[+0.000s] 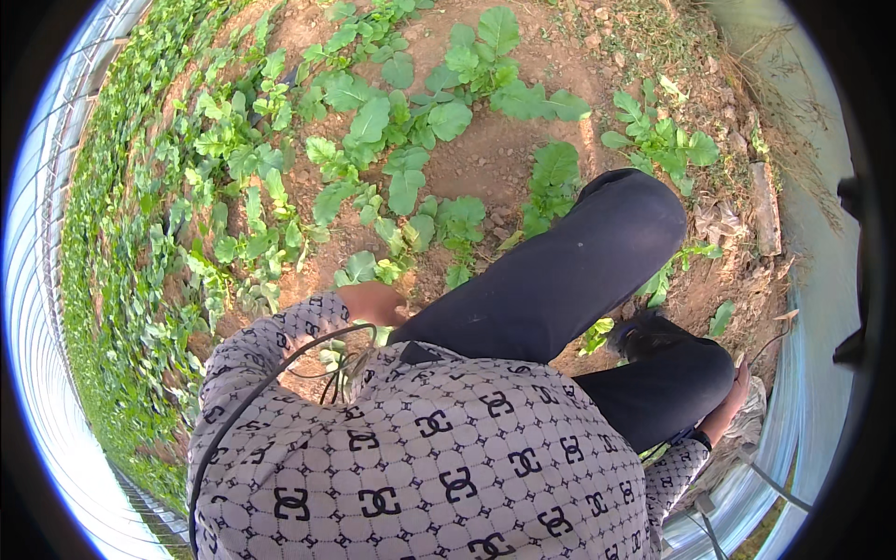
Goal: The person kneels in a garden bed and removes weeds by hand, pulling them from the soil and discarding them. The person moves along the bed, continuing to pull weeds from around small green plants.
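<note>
My left hand [374,302] is low beside my left thigh, close to the leaves of a young leafy plant [359,269]. Its fingers are curled and partly hidden, so what they hold cannot be made out. Beyond my right knee, my right hand [733,395] is partly covered by the leg. From its fingers sticks out a thin, curved-neck hand tool [770,337] with a small flat tip; its handle is hidden. Lobed green plants [406,178] grow from the reddish soil [483,157] before me.
My bent legs in dark trousers [560,273] cross the middle. Denser rows of greens [140,210] extend left towards the greenhouse frame [52,133]. Plastic sheeting [826,280] borders the right, beside a short block [765,210]. A black cable [262,381] runs over my left arm.
</note>
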Available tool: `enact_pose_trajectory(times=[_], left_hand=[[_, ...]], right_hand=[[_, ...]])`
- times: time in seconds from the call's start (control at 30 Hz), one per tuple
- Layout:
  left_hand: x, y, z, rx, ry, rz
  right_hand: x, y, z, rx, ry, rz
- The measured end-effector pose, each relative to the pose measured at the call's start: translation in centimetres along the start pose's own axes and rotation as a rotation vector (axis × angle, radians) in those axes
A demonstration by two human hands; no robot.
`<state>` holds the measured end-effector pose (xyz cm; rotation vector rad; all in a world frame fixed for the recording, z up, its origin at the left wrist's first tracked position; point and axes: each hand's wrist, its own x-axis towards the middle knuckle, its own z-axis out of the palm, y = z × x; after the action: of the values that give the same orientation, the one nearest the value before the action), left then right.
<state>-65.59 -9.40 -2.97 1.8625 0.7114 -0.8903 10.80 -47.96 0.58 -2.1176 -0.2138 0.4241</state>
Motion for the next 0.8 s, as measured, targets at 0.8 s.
enact_pose_trajectory(times=[0.8], left_hand=[[1.1,-4.1,27.0,-0.63,-0.026,-0.167]], right_hand=[[-3.4,-10.5,7.4,0.051,-0.52,0.439]])
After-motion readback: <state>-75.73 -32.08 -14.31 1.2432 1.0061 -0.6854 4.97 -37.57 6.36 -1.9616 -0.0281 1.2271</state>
